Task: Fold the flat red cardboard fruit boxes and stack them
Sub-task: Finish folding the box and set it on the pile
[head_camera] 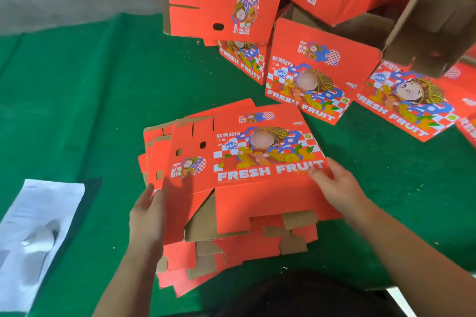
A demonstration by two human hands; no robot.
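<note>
Two hands (146, 216) (337, 188) gripping flat red cardboard box (257, 162), green felt cloth (90, 110)

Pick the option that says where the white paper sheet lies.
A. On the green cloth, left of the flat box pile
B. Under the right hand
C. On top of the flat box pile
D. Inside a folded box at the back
A: the paper lies on the green cloth, left of the flat boxes and apart from them.
</note>
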